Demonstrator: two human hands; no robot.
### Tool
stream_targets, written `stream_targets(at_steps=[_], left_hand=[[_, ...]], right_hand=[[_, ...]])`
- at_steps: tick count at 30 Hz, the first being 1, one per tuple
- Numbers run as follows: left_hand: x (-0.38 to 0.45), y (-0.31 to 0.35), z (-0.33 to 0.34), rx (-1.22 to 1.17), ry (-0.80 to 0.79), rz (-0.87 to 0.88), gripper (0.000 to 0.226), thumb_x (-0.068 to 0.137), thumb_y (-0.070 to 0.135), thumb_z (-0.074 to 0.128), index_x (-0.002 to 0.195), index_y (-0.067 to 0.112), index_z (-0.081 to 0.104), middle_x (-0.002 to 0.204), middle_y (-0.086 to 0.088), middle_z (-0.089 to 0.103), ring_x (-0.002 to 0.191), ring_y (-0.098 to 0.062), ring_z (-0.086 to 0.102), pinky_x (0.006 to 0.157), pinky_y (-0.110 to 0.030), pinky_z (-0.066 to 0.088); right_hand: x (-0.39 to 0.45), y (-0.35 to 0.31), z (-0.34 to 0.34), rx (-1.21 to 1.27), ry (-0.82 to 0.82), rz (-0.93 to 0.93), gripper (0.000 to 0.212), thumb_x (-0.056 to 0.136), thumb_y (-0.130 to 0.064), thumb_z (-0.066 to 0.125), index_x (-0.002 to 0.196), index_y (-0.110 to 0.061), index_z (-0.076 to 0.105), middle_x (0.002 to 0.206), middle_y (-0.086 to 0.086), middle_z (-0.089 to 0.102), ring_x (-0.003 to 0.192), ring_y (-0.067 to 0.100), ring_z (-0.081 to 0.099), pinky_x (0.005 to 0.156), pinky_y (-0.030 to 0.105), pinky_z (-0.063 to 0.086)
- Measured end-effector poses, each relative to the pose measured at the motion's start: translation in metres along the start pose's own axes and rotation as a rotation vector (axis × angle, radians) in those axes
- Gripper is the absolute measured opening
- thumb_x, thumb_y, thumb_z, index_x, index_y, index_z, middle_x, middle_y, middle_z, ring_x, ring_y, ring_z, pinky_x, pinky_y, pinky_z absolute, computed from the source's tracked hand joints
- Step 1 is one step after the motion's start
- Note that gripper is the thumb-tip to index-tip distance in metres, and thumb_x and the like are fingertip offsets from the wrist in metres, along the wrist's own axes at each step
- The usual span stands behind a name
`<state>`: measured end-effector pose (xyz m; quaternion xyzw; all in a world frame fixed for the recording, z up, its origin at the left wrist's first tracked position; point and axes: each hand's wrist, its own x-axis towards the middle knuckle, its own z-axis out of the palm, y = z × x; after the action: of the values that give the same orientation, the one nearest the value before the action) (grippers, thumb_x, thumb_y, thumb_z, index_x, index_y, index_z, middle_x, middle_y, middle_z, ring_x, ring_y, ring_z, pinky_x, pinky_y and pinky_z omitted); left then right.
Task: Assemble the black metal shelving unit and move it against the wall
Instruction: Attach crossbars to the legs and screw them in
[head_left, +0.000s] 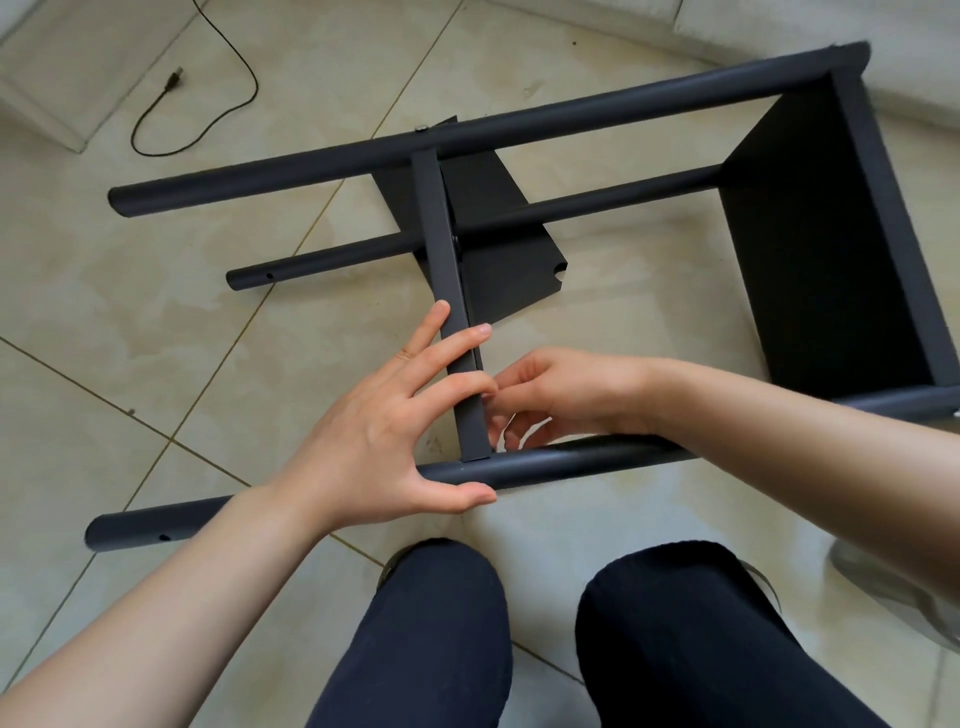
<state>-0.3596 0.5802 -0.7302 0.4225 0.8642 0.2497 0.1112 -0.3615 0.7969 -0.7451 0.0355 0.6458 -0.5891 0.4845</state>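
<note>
Shelving unit (810, 218) lies on its side on tiled floor (156, 322), partly assembled. Left hand (384, 441): fingers straight and spread, pressing the shelf edge (452, 291), thumb on near pole (545, 465). Right hand (561, 395): fingers curled beside the edge; grip contents unclear. Cable (208, 104) well apart.

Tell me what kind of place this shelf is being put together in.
Probably a room in a home, with the work done on the floor. The half-built shelving unit lies on glossy beige floor tiles, a black power cord trails nearby, and a pale wall base runs behind.
</note>
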Motion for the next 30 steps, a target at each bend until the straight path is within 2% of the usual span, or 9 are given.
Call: stream_targets(at_steps=[6,8,10,12,14,16,20,23,30], left_hand=[[-0.006,0.010,-0.005,0.066,-0.063,-0.098,0.088,0.078,0.078,0.053,0.155,0.043,0.028,0.166,0.026,-0.002,0.154,-0.005,-0.004,0.095,-0.039,0.055],[-0.011,0.017,-0.006,0.052,-0.100,-0.186,0.089,0.076,0.081,0.048,0.153,0.053,0.013,0.161,0.034,-0.013,0.152,-0.007,0.020,0.090,-0.035,0.057],[-0.018,0.024,-0.004,0.077,-0.097,-0.282,0.088,0.075,0.084,0.039,0.153,0.057,0.009,0.157,0.039,-0.019,0.125,-0.013,0.057,0.074,-0.029,0.056],[-0.024,0.030,-0.001,0.132,-0.083,-0.352,0.089,0.074,0.086,0.031,0.154,0.055,0.006,0.156,0.041,-0.020,0.099,-0.012,0.066,0.066,-0.025,0.052],[-0.032,0.031,0.000,0.155,-0.069,-0.390,0.086,0.079,0.083,0.035,0.154,0.054,0.005,0.159,0.039,-0.009,0.097,-0.011,0.066,0.071,-0.026,0.053],[-0.041,0.029,-0.002,0.146,-0.025,-0.438,0.080,0.085,0.075,0.048,0.154,0.052,0.013,0.159,0.030,0.024,0.113,-0.013,0.063,0.082,-0.031,0.055],[-0.056,0.023,-0.007,0.206,-0.053,-0.572,0.051,0.087,0.068,0.058,0.130,0.041,0.055,0.113,0.015,0.068,0.101,-0.016,0.065,0.078,-0.031,0.053],[-0.057,0.024,-0.014,0.173,-0.089,-0.642,0.030,0.088,0.063,0.060,0.102,0.036,0.061,0.090,0.013,0.065,0.089,-0.017,0.060,0.075,-0.032,0.049],[-0.049,0.045,-0.038,0.258,0.006,-0.627,0.024,0.090,0.060,0.060,0.092,0.038,0.052,0.086,0.014,0.058,0.090,-0.015,0.047,0.079,-0.029,0.033]], right_hand=[[-0.042,-0.005,0.011,-0.372,0.298,-0.088,0.020,0.100,-0.017,0.053,0.099,-0.013,0.072,0.080,-0.005,0.071,0.076,0.008,0.064,0.073,0.018,0.050],[-0.053,-0.004,0.020,-0.624,0.359,-0.098,0.021,0.100,-0.022,0.052,0.099,-0.017,0.073,0.089,0.000,0.072,0.083,0.015,0.064,0.078,0.027,0.049],[-0.063,-0.002,0.028,-0.736,0.407,-0.095,0.025,0.102,-0.029,0.048,0.100,-0.019,0.071,0.092,0.002,0.070,0.083,0.018,0.062,0.077,0.032,0.049],[-0.070,-0.001,0.036,-0.768,0.441,-0.102,0.029,0.102,-0.038,0.047,0.105,-0.020,0.070,0.092,0.001,0.070,0.082,0.017,0.062,0.076,0.035,0.052],[-0.075,0.000,0.042,-0.807,0.454,-0.101,0.031,0.100,-0.042,0.048,0.112,-0.023,0.069,0.098,-0.001,0.071,0.087,0.017,0.063,0.081,0.039,0.053],[-0.077,0.001,0.046,-0.875,0.470,-0.096,0.029,0.100,-0.041,0.049,0.117,-0.025,0.067,0.103,-0.002,0.070,0.092,0.018,0.062,0.085,0.042,0.053],[-0.076,0.004,0.050,-0.923,0.490,-0.080,0.026,0.099,-0.037,0.052,0.121,-0.027,0.061,0.107,-0.003,0.066,0.094,0.018,0.060,0.091,0.042,0.049],[-0.073,0.000,0.050,-0.895,0.483,-0.043,0.027,0.097,-0.032,0.057,0.124,-0.027,0.059,0.114,-0.001,0.065,0.103,0.021,0.058,0.098,0.047,0.046],[-0.080,-0.005,0.050,-0.851,0.563,-0.109,0.026,0.095,-0.036,0.062,0.120,-0.029,0.063,0.111,-0.007,0.064,0.104,0.017,0.057,0.099,0.045,0.043]])
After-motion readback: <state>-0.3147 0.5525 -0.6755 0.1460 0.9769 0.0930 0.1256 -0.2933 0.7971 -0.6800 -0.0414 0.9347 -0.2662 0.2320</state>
